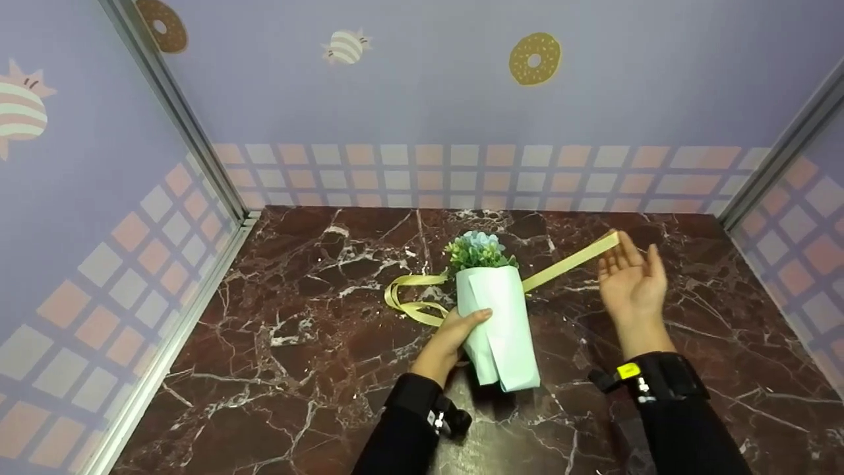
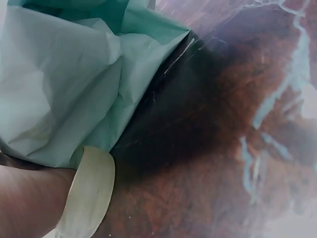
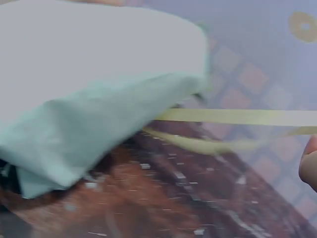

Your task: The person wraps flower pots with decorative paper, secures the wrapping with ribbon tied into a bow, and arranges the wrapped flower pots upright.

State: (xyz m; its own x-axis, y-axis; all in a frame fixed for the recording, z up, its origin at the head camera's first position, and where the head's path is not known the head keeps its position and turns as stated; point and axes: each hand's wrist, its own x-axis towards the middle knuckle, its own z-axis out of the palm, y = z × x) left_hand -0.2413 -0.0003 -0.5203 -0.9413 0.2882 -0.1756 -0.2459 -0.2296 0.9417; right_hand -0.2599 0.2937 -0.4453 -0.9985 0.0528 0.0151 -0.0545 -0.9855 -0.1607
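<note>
Pale mint wrapping paper (image 1: 498,330) encloses a small bunch of flowers (image 1: 481,247) with light blue blooms and green leaves. My left hand (image 1: 452,340) grips the wrapped bouquet from its left side, thumb across the front and other fingers hidden behind. Yellow ribbon (image 1: 570,260) stretches from the bouquet's right side up to my right hand (image 1: 633,284). That hand is palm up, its thumb apart, with the ribbon across its extended fingers. In the right wrist view, two ribbon strands run toward a fingertip (image 3: 309,166). More ribbon curls in a loop left of the bouquet.
Dark red marbled tabletop (image 1: 316,356) lies beneath the hands. A lilac back panel (image 1: 428,92) with printed sweets and checks rises behind it, and similar panels enclose both sides. Black wrist devices (image 1: 666,382) are strapped over dark sleeves.
</note>
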